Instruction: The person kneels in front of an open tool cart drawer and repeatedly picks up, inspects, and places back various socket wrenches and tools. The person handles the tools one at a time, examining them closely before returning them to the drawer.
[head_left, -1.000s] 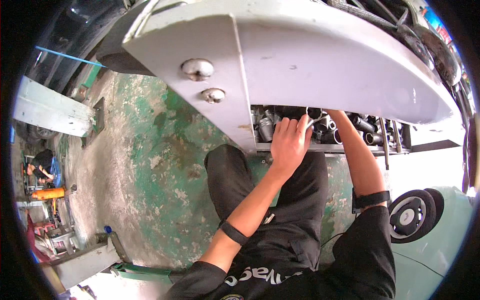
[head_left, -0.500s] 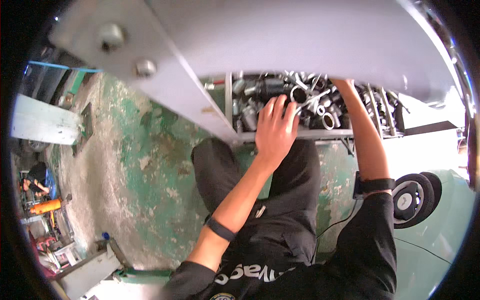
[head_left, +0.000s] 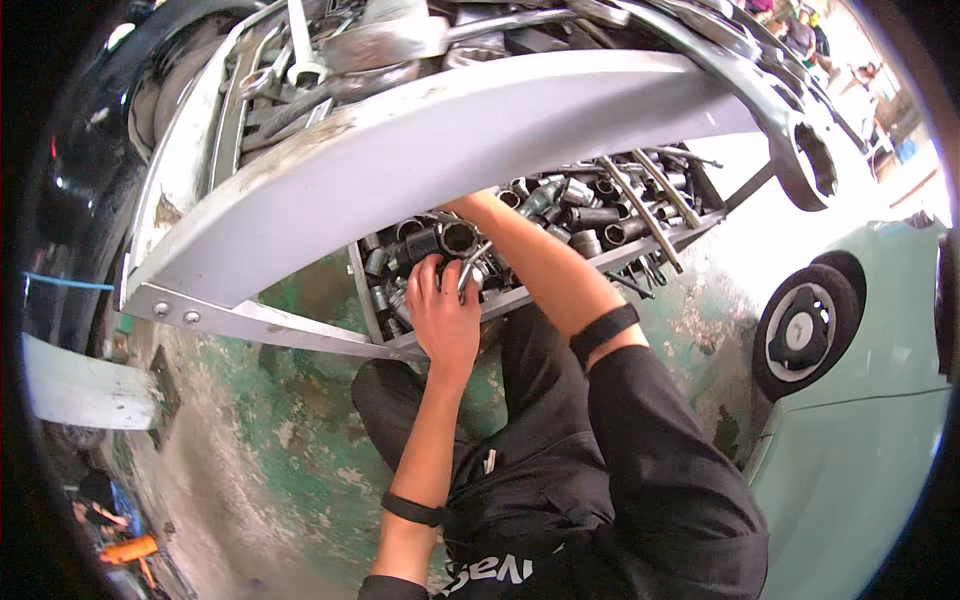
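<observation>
Left hand point(head_left: 443, 312) rested, fingers curled, on sockets point(head_left: 560, 205) in the grey drawer point(head_left: 560, 285) at 12 o'clock; right hand was hidden inside, grip indeterminable.

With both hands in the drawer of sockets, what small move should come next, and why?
Probably close the left hand on the thin metal tool by its fingertips and lift it a little. The fingers lie spread over the dark sockets in the tool cart drawer. The right hand is hidden under the upper tray, so its grip cannot be judged.
</observation>
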